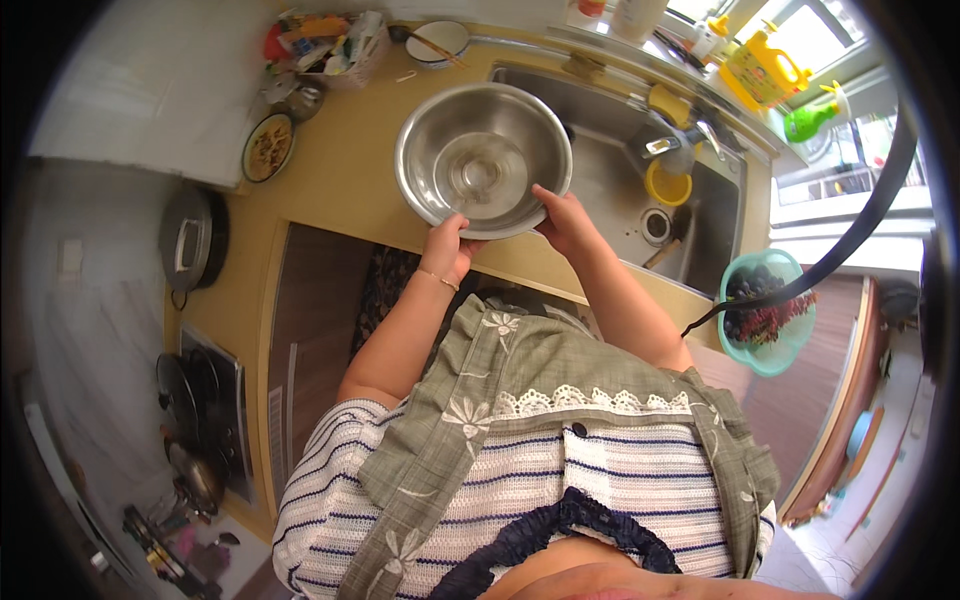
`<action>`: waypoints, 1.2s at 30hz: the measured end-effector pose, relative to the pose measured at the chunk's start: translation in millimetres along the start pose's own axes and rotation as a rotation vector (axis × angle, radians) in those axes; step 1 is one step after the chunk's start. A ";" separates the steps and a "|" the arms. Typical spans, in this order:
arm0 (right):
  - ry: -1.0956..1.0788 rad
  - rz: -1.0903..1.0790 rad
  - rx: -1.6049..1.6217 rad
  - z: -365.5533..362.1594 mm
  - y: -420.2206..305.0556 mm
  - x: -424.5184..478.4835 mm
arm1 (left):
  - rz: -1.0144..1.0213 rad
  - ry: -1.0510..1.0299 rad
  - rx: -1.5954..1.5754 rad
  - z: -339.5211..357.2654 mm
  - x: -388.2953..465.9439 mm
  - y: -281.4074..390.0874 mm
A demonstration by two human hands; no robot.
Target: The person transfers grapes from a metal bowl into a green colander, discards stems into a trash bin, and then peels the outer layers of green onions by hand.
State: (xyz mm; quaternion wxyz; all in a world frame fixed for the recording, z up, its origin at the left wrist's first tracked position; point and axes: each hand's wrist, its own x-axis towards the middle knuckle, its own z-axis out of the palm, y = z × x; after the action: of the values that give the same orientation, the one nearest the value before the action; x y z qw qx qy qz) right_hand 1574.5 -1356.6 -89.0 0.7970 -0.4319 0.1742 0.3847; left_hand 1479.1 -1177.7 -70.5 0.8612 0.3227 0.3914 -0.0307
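Observation:
A wide stainless steel bowl [487,161] is held over the yellow countertop [337,165], partly over the left edge of the sink. My left hand [448,251] grips its near rim at the lower left, thumb on the rim. My right hand [561,217] grips the rim at the lower right, thumb over the edge. The fingers under the bowl are hidden. Inside, the bowl shows no solid items; whether it holds a little water I cannot tell.
The steel sink [607,180] lies right, with a faucet [686,142], a yellow strainer [667,184] and a brush [664,253]. A green basket of grapes [765,311] stands far right. Left are a bowl of food [268,148] and a lidded pan [193,238]; a white bowl [437,43] stands behind.

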 end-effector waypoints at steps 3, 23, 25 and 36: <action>-0.006 0.001 -0.116 19.7 6.6 2.7 | 0.007 0.003 -0.092 -10.2 -13.6 7.8; 0.076 -0.082 -0.071 49.7 42.5 45.0 | 0.023 0.006 -0.180 -46.3 16.9 33.0; 0.104 -0.134 -0.035 58.0 41.9 48.6 | 0.003 0.000 -0.152 -45.8 22.0 42.2; 0.209 -0.138 -0.011 135.3 77.5 157.8 | -0.067 0.013 -0.227 -117.2 121.1 115.8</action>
State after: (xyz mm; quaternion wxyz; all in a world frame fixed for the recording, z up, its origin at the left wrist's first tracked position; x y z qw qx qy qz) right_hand 1609.5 -1146.7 -151.7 0.7969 -0.4848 0.2239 0.2826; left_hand 1521.6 -994.1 -149.9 0.8881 0.2104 0.4085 -0.0127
